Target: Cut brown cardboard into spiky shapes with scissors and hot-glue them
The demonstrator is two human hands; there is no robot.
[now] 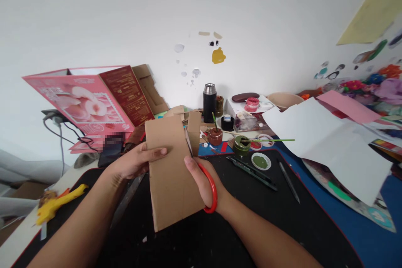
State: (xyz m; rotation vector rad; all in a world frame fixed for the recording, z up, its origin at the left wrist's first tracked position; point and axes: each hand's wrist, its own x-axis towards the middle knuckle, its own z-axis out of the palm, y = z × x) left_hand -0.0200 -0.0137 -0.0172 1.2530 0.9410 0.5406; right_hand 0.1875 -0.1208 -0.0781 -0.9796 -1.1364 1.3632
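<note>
A brown cardboard piece [171, 184] is held up over the black mat, tilted a little. My left hand [136, 160] grips its left edge, thumb on the front face and fingers behind. In my right hand [204, 180] is a pair of scissors with red handles [213, 194]; the thumb lies at the right edge of the cardboard. The scissor blade shows at that edge, beside a narrow strip of cardboard [194, 132] that stands apart from the main piece. The lower blade and most of my right fingers are hidden behind the board.
Open paint jars [215, 136] [241, 145], a green-filled lid [261, 161], a cutter-like dark green tool [253, 172] and a grey pen [289, 181] lie beyond my right hand. A black thermos [210, 104] stands behind. At left are a pink box [91, 104] and a yellow glue gun [59, 205]; white paper [326, 142] lies right.
</note>
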